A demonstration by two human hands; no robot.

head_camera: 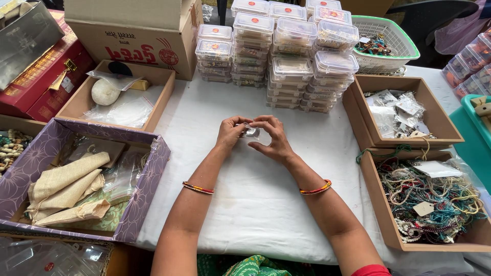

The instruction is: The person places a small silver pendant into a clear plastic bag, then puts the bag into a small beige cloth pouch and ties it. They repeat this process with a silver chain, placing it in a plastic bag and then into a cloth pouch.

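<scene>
We hold a small clear packet (251, 132) between both hands, left hand (231, 132) and right hand (272, 139) pinched on it above the table (255, 204). Stacked clear boxes (286, 56) stand filled behind; loose beaded strings (429, 199) remain in the tray.

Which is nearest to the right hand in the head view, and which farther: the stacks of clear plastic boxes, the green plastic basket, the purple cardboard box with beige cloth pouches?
1. Stacks of clear plastic boxes, just beyond the right hand.
2. Green plastic basket, far corner on the right.
3. Purple cardboard box with beige cloth pouches, near left side.
</scene>
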